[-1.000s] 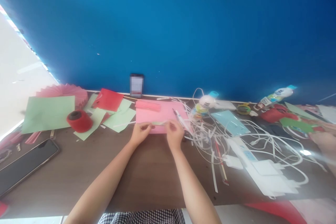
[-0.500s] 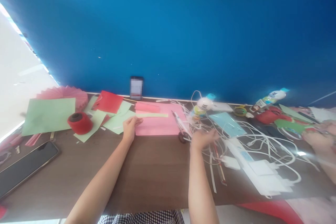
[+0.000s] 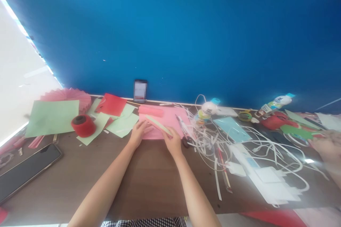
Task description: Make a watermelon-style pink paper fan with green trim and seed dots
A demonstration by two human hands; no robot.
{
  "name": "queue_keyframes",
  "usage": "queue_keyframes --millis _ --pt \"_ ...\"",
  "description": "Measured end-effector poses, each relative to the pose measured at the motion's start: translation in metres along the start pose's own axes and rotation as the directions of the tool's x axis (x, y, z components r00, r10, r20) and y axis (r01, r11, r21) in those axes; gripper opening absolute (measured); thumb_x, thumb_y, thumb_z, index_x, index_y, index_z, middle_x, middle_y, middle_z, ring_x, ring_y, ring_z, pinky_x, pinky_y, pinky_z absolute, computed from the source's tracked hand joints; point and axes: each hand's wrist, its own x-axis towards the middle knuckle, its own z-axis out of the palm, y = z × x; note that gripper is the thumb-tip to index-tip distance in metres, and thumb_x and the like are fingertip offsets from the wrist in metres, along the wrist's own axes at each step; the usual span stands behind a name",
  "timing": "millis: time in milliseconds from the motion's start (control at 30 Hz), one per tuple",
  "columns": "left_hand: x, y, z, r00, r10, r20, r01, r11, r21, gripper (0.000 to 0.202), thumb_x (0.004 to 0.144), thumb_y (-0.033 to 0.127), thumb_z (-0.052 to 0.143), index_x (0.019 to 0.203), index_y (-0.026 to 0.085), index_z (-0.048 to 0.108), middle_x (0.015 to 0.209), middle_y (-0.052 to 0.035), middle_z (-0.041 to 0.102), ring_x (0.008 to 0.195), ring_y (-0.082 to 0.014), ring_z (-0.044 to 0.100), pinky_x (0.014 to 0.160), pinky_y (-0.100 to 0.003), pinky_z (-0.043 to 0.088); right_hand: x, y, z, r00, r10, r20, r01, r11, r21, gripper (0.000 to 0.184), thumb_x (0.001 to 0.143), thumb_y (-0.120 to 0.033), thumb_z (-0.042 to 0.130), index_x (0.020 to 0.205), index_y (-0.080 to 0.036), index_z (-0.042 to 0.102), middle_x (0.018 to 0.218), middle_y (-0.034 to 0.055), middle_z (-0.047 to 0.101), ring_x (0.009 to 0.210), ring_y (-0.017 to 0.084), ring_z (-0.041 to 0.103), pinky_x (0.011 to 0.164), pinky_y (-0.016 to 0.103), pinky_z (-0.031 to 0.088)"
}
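Observation:
A narrow pale green paper strip (image 3: 157,123) lies slantwise between my hands, above a pink paper sheet (image 3: 179,115). My right hand (image 3: 173,142) pinches its lower right end. The fingers of my left hand (image 3: 138,134) are closed at the strip's left part; their exact hold is blurred. A folded pink paper piece (image 3: 151,111) rests on the sheet just behind the strip. Right of my right hand are scissors (image 3: 185,141), partly on the pink sheet. A white glue bottle (image 3: 209,108) with a blue cap stands farther right.
Green paper sheets (image 3: 54,117), a red roll (image 3: 83,126) and a dark phone (image 3: 30,166) lie on the left. Tangled white cables and a power strip (image 3: 246,158) cover the right. Another person's hand (image 3: 326,145) is at the far right. A small screen (image 3: 140,91) leans against the blue wall.
My right hand has moved left from beside the glue bottle and taken the strip's right end. The strip has turned from level to slanted, and my left hand has shifted slightly right and nearer.

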Motion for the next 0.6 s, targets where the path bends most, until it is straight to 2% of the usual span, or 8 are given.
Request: queue_keyframes --millis 67,167,267,400,500,600 --pt "-0.005 -0.002 0.007 0.992 -0.056 0.113 0.053 0.998 0.032 0.038 0.069 0.032 0.066 0.102 0.015 0.060 0.111 -0.0126 0.059 0.098 -0.0240 0.058 0.084 -0.039 0.048 -0.001 -0.002 0.003 1.000 0.010 0.026 -0.010 1.000 0.015 0.021 0.080 -0.026 0.054 0.097 -0.016 0.061 0.090 0.0091 0.065 0.086 0.019 0.061 0.075 0.032 0.051" --pt "-0.008 -0.007 0.011 0.976 -0.124 0.179 0.113 0.991 0.074 0.041 0.071 0.034 0.065 0.107 0.015 0.057 0.113 -0.0140 0.058 0.102 -0.0242 0.056 0.086 -0.039 0.047 -0.003 -0.008 0.007 0.993 -0.037 0.110 0.037 0.999 0.001 0.022 0.080 -0.024 0.053 0.100 -0.019 0.061 0.091 0.0070 0.064 0.085 0.018 0.061 0.075 0.031 0.051" --pt "-0.003 -0.010 0.005 0.987 -0.120 0.104 0.113 0.991 0.065 0.041 0.074 0.038 0.061 0.106 0.013 0.057 0.107 -0.0155 0.061 0.102 -0.0242 0.056 0.085 -0.038 0.047 -0.001 -0.007 0.010 0.990 -0.088 0.110 0.094 0.994 -0.051 0.025 0.080 -0.023 0.052 0.103 -0.021 0.060 0.095 0.0073 0.063 0.092 0.019 0.058 0.080 0.034 0.049" --pt "0.009 -0.010 -0.006 0.995 -0.071 -0.066 0.064 0.994 -0.094 0.040 0.076 0.042 0.057 0.103 0.012 0.056 0.099 -0.0144 0.063 0.098 -0.0231 0.058 0.084 -0.037 0.048 0.020 0.015 0.016 0.999 -0.049 0.020 0.051 0.991 -0.121 0.027 0.082 -0.021 0.044 0.104 -0.018 0.060 0.097 0.0108 0.061 0.097 0.022 0.054 0.083 0.041 0.046" --pt "0.016 -0.011 -0.011 0.985 -0.091 -0.145 0.059 0.976 -0.211 0.039 0.076 0.042 0.059 0.101 0.012 0.055 0.091 -0.0117 0.065 0.092 -0.0215 0.061 0.083 -0.037 0.049 0.049 0.038 0.026 0.993 -0.039 0.111 0.064 0.969 -0.239 0.034 0.078 -0.025 0.049 0.110 -0.014 0.055 0.107 0.0148 0.057 0.105 0.027 0.049 0.087 0.047 0.041" --pt "0.020 -0.012 -0.011 0.979 -0.113 -0.172 0.069 0.967 -0.246 0.037 0.075 0.041 0.060 0.099 0.013 0.055 0.088 -0.0105 0.064 0.089 -0.0206 0.062 0.084 -0.037 0.049 0.077 0.054 0.042 0.971 -0.033 0.236 0.100 0.955 -0.279 0.046 0.074 -0.028 0.053 0.119 -0.018 0.048 0.121 0.0138 0.049 0.115 0.029 0.041 0.091 0.050 0.035"
